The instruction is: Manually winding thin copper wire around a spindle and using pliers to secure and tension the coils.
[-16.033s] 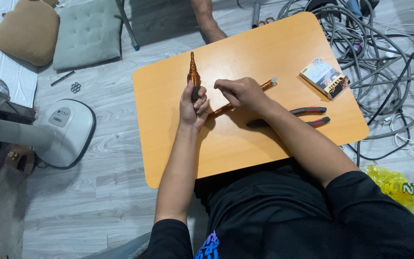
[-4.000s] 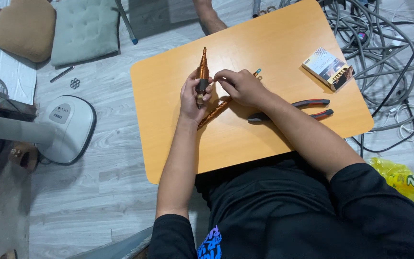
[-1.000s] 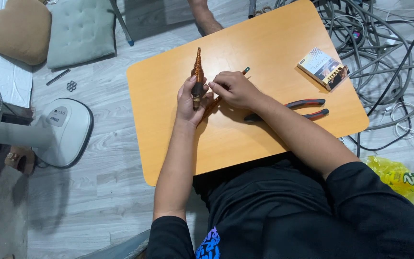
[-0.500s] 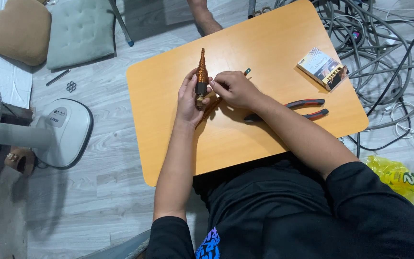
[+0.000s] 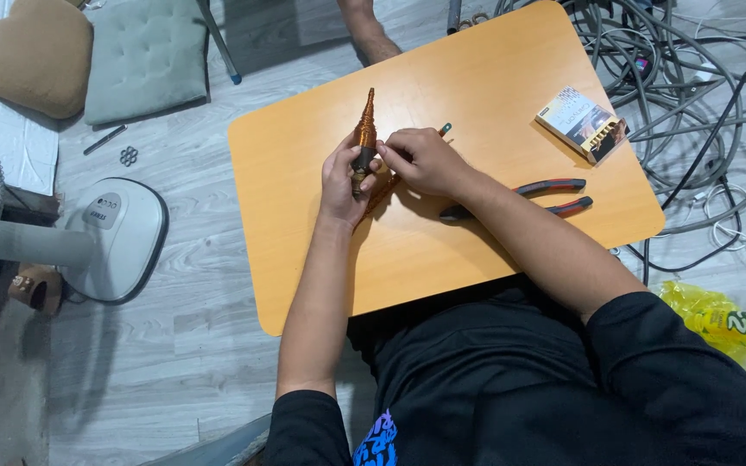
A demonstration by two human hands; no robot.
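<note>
A: Far left, a fan base (image 5: 118,237) on the floor, two cushions (image 5: 88,56) above it, nothing moving there

B: Then the table (image 5: 494,78), orange top, and the action sits near its middle

A: Left hand (image 5: 344,181) is clenched round the lower end of a copper-wound spike (image 5: 363,129), holding it upright off the table, tip pointing away from the person

B: And the right hand (image 5: 420,160)?

A: Pinched up against the spike just beside the left thumb, fingertips closed on something thin. I'd call it the wire end, but it's too small to tell. A second rod (image 5: 395,173) with a green tip runs under that hand, slanting across the table

B: Risk from here?

A: As I judge it, the winding. If that right-hand pinch slackens, the turns could spring loose or overlap. And the spike is held only at its base, so a sideways tug could twist it in the left fist

B: Further right?

A: Pliers (image 5: 546,197), red and black handles, flat on the table just beyond the right forearm. An elbow sweep could knock them off the near edge. A small box (image 5: 582,122) lies near the far right corner, well apart from the hands

B: Past the table?

A: A tangle of cables (image 5: 701,103) on the floor, and a yellow bag (image 5: 727,332). Someone else's arm (image 5: 364,30) shows at the top edge
</note>
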